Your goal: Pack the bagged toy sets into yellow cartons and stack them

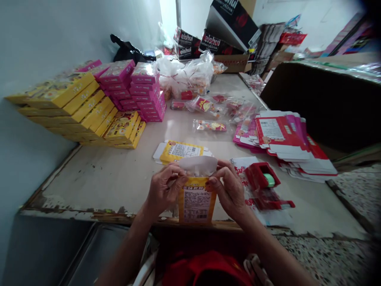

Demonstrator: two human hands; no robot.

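Observation:
A yellow carton (197,204) with a printed white label stands at the table's front edge, its white top flap (199,163) raised. My left hand (166,186) pinches the carton's upper left corner between thumb and fingers. At the upper right corner, my right hand (228,188) grips the same carton, fingers closed around its edge. What lies inside the opening is hard to make out. Just beyond my hands lies a flattened yellow carton (178,151), label side up. A red tape dispenser (263,180) with a green core sits right of my right hand.
Stacked yellow boxes (80,107) and pink boxes (145,93) stand at the left. Plastic-wrapped packets (210,126) lie toward the back middle. Flat red and pink cartons (276,135) are piled at the right, beside a large open cardboard box (312,95).

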